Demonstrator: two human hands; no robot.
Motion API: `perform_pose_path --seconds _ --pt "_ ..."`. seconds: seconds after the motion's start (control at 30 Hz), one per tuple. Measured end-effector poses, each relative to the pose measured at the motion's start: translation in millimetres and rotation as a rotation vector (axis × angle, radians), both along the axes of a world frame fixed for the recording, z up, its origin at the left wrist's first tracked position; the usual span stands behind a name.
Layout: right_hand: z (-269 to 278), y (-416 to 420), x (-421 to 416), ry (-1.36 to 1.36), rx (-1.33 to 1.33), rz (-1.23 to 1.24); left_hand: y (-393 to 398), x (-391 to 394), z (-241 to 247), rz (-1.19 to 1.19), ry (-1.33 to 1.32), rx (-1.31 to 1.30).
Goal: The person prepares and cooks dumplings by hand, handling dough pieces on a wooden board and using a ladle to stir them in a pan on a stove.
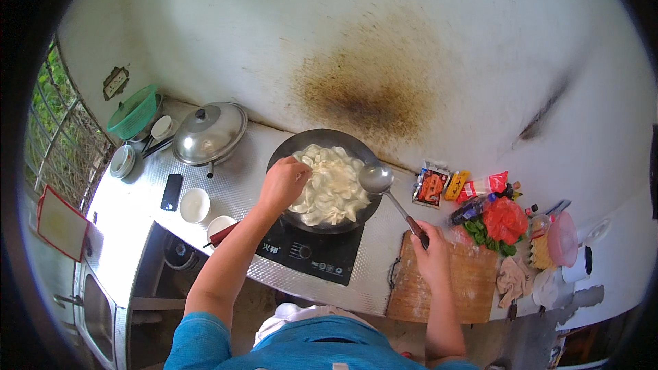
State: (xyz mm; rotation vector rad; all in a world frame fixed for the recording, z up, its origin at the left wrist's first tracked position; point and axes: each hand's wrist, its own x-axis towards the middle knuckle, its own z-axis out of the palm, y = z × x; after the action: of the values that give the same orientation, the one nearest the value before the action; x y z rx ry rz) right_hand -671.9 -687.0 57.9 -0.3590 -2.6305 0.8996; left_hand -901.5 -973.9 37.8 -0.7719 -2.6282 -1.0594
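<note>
A dark wok point(316, 136) stands on a black induction cooker point(329, 262), heaped with pale, flat pieces of food point(329, 187). Above the wok's left side is my left hand point(286, 180), its fingers bunched at the edge of the food; whether they pinch anything cannot be told. My right hand point(431, 246) grips the brown handle of a metal ladle point(377, 179), whose bowl is over the wok's right rim. Behind my left forearm, a red handle point(224, 234) shows across a white bowl point(220, 225).
A lidded metal pan point(209, 136), phone point(171, 192), another white bowl point(195, 205) and green basket point(134, 113) are on the left. A wooden cutting board point(462, 282) lies at right, below seasoning packets point(431, 184), leafy greens point(483, 236) and a red plastic bag point(506, 221). The wall rises behind the wok.
</note>
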Motion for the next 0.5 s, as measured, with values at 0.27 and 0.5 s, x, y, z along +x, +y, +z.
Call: perform_pose_path --seconds 0.27,0.5 --pt "-23.0 -0.9 -40.0 -0.009 0.233 -0.017 32.6 -28.5 -20.0 0.014 -0.042 -0.093" --pt "-42.7 -5.4 -65.0 -0.041 0.301 0.042 41.4 -36.3 -42.5 0.008 -0.105 -0.091"
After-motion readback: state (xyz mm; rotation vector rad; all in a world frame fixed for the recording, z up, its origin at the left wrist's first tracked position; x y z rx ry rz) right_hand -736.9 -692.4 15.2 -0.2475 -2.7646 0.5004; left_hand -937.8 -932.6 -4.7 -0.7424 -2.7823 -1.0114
